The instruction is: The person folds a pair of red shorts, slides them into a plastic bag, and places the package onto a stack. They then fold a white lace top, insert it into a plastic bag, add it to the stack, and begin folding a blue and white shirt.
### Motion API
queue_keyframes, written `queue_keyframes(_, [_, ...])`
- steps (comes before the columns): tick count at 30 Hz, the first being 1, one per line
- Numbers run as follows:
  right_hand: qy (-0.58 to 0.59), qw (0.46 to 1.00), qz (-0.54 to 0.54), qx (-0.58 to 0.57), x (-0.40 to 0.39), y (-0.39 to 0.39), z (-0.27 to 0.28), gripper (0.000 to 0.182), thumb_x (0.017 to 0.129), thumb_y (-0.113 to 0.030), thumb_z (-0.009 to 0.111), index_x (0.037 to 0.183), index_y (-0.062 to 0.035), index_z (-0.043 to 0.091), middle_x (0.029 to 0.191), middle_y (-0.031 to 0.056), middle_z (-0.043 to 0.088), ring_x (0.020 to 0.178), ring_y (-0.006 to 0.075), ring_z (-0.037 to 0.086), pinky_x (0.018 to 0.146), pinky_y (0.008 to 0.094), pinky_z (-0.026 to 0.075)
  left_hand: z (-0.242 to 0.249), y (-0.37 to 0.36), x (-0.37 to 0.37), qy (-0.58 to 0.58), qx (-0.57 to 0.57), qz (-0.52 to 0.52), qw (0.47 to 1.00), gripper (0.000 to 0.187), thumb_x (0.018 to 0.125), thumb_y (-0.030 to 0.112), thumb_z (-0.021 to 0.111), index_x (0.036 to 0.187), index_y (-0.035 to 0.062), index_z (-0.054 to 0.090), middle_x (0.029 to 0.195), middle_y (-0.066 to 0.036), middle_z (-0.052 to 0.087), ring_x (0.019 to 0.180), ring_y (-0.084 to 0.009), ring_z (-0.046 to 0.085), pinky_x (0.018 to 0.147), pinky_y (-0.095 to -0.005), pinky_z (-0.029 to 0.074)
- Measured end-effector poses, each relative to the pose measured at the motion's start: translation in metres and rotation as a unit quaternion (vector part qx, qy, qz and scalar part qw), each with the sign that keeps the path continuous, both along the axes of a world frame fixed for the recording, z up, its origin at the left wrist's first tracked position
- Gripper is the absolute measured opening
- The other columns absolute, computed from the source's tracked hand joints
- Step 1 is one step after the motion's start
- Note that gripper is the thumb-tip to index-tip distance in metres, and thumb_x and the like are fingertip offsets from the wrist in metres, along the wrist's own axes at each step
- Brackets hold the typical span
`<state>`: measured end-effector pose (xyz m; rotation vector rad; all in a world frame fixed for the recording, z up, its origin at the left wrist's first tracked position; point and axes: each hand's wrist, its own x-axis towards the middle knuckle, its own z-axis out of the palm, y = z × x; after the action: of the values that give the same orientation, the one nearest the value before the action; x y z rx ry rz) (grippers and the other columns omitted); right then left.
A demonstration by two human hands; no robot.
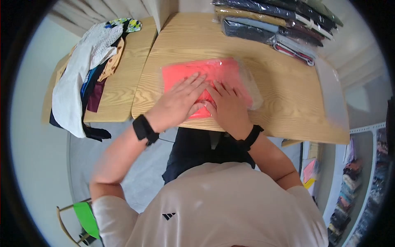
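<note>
A folded coral-red garment in a clear plastic bag (pixel 226 71) lies flat on the wooden table (pixel 288 103), close to its front edge. My left hand (pixel 177 100) rests palm down on the left part of the bag, fingers stretched out. Beside it, my right hand (pixel 229 108) lies flat on the middle of the bag with its fingers spread. The two hands almost meet at the thumbs and fingertips. Loose clear plastic sticks out past the garment on the right side.
Several bagged, folded garments (pixel 255 29) are stacked at the back right of the table. Loose clothes, a white one (pixel 76 84) on top, drape over a second table at the left. A green chair (pixel 86 218) stands lower left. Shelves of folded items (pixel 345 189) stand at the right.
</note>
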<state>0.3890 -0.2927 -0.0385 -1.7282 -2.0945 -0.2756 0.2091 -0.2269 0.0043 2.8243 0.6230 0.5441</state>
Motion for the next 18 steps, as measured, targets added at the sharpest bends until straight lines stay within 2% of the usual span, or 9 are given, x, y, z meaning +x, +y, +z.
queue_keyframes(2, [0.005,1.0,0.016,-0.011,0.004,0.002,-0.005,0.045,0.084,-0.037,0.056,0.119,-0.0085,0.053,0.126,0.0125,0.05,0.119,0.0279,0.044,0.093,0.0457,0.036,-0.019,0.011,-0.006,0.117,0.101,0.019,0.988,0.059,0.092,0.035,0.046,0.14,0.0057,0.028,0.145,-0.017,0.026,0.134,-0.0333,0.026,0.106,-0.048,0.024])
queue_keyframes(3, [0.021,0.999,0.019,-0.027,0.005,0.003,-0.004,0.045,0.085,-0.039,0.054,0.119,-0.0099,0.053,0.129,0.0124,0.048,0.12,0.0282,0.043,0.094,0.0474,0.035,-0.023,0.01,-0.008,0.148,0.087,0.037,0.984,0.067,0.09,0.046,0.044,0.143,0.009,0.024,0.147,-0.017,0.023,0.136,-0.0324,0.022,0.106,-0.0536,0.02])
queue_keyframes(4, [0.02,0.999,0.024,-0.027,0.009,0.005,-0.003,0.045,0.085,-0.039,0.054,0.119,-0.0099,0.053,0.129,0.0124,0.048,0.12,0.0282,0.043,0.094,0.0474,0.035,-0.027,0.011,-0.01,0.147,0.086,0.043,0.984,0.067,0.09,0.046,0.044,0.143,0.009,0.024,0.147,-0.017,0.023,0.136,-0.0324,0.022,0.106,-0.0536,0.02])
queue_keyframes(6, [-0.046,0.999,0.002,-0.029,0.019,0.005,0.001,0.045,0.087,-0.042,0.05,0.123,-0.0147,0.052,0.134,0.0112,0.044,0.124,0.0296,0.04,0.097,0.0534,0.031,-0.034,0.009,-0.012,0.151,0.073,0.06,0.984,0.069,0.089,0.047,0.046,0.143,0.01,0.023,0.147,-0.016,0.022,0.136,-0.0329,0.022,0.106,-0.0554,0.018])
queue_keyframes(9, [-0.047,0.998,0.017,-0.027,0.03,0.007,-0.005,0.047,0.088,-0.044,0.047,0.127,-0.019,0.05,0.138,0.0093,0.041,0.127,0.0304,0.037,0.098,0.0581,0.027,-0.038,0.01,-0.012,0.156,0.045,0.054,0.985,0.07,0.089,0.045,0.047,0.144,0.011,0.02,0.148,-0.016,0.02,0.136,-0.0329,0.02,0.106,-0.0563,0.016])
queue_keyframes(16, [-0.001,0.996,0.028,-0.081,0.035,0.013,-0.012,0.048,0.088,-0.044,0.047,0.13,-0.0199,0.047,0.14,0.0088,0.039,0.129,0.0307,0.035,0.099,0.0597,0.026,-0.036,0.012,-0.01,0.159,-0.01,0.056,0.986,0.069,0.088,0.041,0.049,0.144,0.0119,0.02,0.149,-0.014,0.019,0.137,-0.0326,0.019,0.107,-0.0561,0.014])
queue_keyframes(18, [0.014,0.995,0.04,-0.088,0.035,0.013,-0.012,0.048,0.088,-0.044,0.047,0.13,-0.0199,0.047,0.14,0.009,0.039,0.129,0.0317,0.035,0.099,0.0605,0.026,-0.038,0.014,-0.01,0.143,0.015,0.049,0.988,0.065,0.088,0.045,0.048,0.141,0.012,0.029,0.146,-0.014,0.025,0.136,-0.0322,0.02,0.105,-0.0562,0.02])
